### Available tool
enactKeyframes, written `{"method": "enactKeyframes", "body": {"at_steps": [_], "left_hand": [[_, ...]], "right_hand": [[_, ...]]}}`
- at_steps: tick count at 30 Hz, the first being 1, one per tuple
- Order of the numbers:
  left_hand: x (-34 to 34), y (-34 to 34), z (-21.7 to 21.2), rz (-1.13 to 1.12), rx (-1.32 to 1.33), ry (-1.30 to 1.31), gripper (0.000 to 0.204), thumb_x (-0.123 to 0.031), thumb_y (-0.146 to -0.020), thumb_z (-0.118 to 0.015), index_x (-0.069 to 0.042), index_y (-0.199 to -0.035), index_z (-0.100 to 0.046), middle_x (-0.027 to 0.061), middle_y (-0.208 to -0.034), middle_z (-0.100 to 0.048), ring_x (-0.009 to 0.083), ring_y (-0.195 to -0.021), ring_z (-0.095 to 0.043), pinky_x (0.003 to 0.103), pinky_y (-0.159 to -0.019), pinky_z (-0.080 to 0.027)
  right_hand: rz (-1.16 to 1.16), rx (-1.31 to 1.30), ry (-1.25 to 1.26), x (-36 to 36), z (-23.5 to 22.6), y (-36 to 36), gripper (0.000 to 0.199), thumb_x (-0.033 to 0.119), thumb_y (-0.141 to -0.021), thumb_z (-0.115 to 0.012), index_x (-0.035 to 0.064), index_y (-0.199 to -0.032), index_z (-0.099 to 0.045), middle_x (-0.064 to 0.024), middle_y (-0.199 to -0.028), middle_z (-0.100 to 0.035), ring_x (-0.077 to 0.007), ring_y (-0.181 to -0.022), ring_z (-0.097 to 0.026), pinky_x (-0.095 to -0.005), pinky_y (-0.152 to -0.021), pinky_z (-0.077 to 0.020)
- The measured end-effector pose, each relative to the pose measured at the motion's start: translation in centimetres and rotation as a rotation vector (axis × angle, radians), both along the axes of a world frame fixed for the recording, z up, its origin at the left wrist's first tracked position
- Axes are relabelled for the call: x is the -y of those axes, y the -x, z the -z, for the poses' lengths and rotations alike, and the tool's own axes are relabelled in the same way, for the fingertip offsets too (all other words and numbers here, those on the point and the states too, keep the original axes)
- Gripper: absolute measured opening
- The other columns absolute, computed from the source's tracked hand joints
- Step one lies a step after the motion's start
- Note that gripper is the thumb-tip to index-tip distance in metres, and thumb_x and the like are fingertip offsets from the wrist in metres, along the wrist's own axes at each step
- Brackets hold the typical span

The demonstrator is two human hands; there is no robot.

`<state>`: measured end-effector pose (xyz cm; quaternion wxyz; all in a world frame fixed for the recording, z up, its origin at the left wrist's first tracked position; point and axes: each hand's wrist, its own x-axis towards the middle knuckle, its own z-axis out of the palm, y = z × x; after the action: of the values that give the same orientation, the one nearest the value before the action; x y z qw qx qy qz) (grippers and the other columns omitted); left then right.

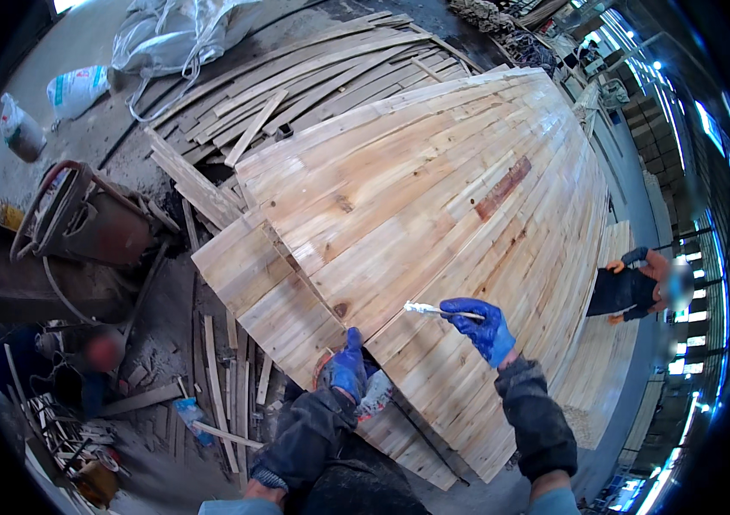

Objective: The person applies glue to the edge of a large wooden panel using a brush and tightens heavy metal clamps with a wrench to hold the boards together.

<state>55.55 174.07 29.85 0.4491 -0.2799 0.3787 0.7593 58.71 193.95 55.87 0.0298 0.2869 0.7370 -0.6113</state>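
Observation:
Stretched forward over the wooden panel point(434, 223), my right hand point(483, 330) in a blue glove is closed around a slim brush-like stick point(434, 311). White paste coats the stick's tip, which is close to a seam between boards; I cannot tell if it touches. My left hand point(349, 367), also blue-gloved, is at the panel's near edge and appears closed on the rim of a tub point(375, 396) with a pale patterned side. The hand and sleeve hide most of the tub and its contents. One reddish-brown strip point(502, 189) stands out among the panel's pale boards.
Loose wood strips point(296, 81) lie beyond the panel, and more point(215, 386) are on the floor at left. A rusty cart point(95, 223) and white sacks point(78, 92) are further left. Another person point(635, 279) in orange gloves is at the panel's right side.

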Motion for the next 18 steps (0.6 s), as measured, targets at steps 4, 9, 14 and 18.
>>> {"method": "enactKeyframes", "body": {"at_steps": [4,9,14,18], "left_hand": [[0.6,-0.6,1.6,0.169,-0.008,0.057,0.056,-0.049,-0.095,-0.052,-0.001,-0.125,-0.055,0.0136,-0.115,-0.065,0.0258,-0.099,-0.064,0.037,-0.086,-0.052],[1.2,-1.0,1.5,0.199,-0.086,0.108,0.054,-0.047,-0.094,-0.056,0.000,-0.121,-0.057,0.0118,-0.110,-0.066,0.0232,-0.090,-0.064,0.035,-0.079,-0.053],[1.9,-0.1,-0.4,0.307,-0.181,0.173,0.054,-0.048,-0.095,-0.054,0.001,-0.117,-0.060,0.0108,-0.106,-0.067,0.0205,-0.088,-0.064,0.033,-0.078,-0.052],[2.1,0.3,-0.7,0.375,-0.206,0.203,0.054,-0.049,-0.095,-0.053,0.001,-0.113,-0.062,0.0102,-0.103,-0.067,0.0184,-0.087,-0.063,0.031,-0.078,-0.050]], "right_hand": [[-0.219,0.107,0.004,-1.8,1.2,2.9,0.023,0.002,-0.088,-0.063,0.0034,-0.111,-0.067,-0.0066,-0.113,-0.067,-0.0167,-0.107,-0.061,-0.0312,-0.094,-0.0472],[-0.531,0.161,-0.155,-0.8,0.4,6.2,0.020,0.002,-0.089,-0.062,0.0032,-0.108,-0.068,-0.0096,-0.111,-0.067,-0.0204,-0.107,-0.062,-0.0325,-0.095,-0.0474],[-0.723,0.099,-0.181,2.6,0.1,6.5,0.020,0.003,-0.091,-0.058,0.0051,-0.109,-0.067,-0.0122,-0.110,-0.066,-0.0251,-0.107,-0.062,-0.0347,-0.095,-0.0478],[-0.896,0.019,-0.313,4.9,0.2,7.1,0.024,0.003,-0.089,-0.059,0.0077,-0.111,-0.067,-0.0134,-0.114,-0.066,-0.0290,-0.104,-0.064,-0.0346,-0.091,-0.0503]]}}
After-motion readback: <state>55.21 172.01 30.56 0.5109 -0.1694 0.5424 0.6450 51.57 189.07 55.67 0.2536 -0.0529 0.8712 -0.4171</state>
